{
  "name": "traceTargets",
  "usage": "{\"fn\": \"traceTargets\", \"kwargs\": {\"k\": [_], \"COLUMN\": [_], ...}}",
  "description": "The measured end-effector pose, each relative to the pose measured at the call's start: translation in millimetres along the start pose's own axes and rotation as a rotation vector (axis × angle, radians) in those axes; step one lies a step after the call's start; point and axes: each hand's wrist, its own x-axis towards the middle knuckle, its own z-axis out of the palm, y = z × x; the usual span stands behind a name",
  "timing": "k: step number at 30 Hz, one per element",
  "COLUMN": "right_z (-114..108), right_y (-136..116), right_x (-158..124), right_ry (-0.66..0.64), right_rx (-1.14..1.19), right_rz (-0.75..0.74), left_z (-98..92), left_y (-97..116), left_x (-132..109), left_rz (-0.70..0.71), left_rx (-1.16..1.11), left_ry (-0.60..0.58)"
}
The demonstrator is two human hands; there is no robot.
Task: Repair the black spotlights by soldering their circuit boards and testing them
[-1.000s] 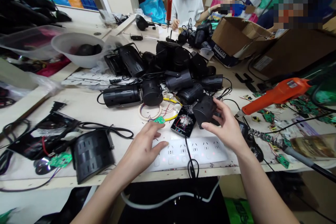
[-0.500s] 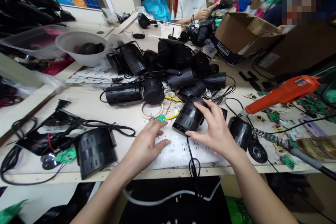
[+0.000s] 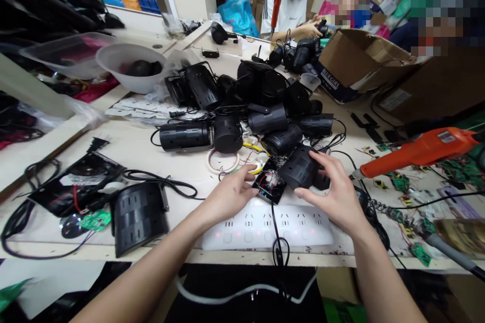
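My right hand [image 3: 333, 184] grips a curved black lamp housing cover [image 3: 299, 166], thumb at its lower edge and fingers over its right side. The cover is lifted away to the right of an open black lamp base [image 3: 271, 186]. Wires and small parts show inside that base, and a black cord runs from it toward me. My left hand [image 3: 235, 189] pinches the base's left edge between thumb and fingers. Just in front lies a white power strip [image 3: 265, 227] with several sockets and red lights.
Several black lamps [image 3: 197, 86] are heaped behind my hands. An orange electric screwdriver [image 3: 417, 154] hangs at right, near scattered green circuit boards [image 3: 401, 181]. Another lamp housing [image 3: 140, 217] sits at left. A tape roll [image 3: 223, 161] lies mid-table. Co-workers sit beyond a cardboard box [image 3: 359, 60].
The cover has come off the base and moved right in my right hand, exposing the wiring. My left hand has moved rightward onto the base. The view has shifted slightly.
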Motion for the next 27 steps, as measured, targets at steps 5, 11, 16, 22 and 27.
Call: {"fn": "traceTargets", "kwargs": {"k": [5,11,16,22,27], "right_z": [2,1,-3,-4,-10], "right_y": [3,2,6,6,7], "right_x": [-1,0,-7,-9,-10], "right_ry": [-0.069,-0.037,-0.036,-0.044,-0.009], "right_rx": [0.012,0.065,0.052,0.028,-0.002], "right_rz": [-0.012,-0.011,-0.005,-0.019,-0.03], "left_z": [-8.5,-5.7,3.3,11.6,-2.1], "left_y": [14,40,38,44,51], "left_x": [23,78,112,121,94], "left_rz": [0.105,0.181,0.153,0.179,0.316], "left_rx": [0.218,0.357,0.37,0.403,0.423], "left_ry": [0.097,0.201,0.291,0.309,0.246]}}
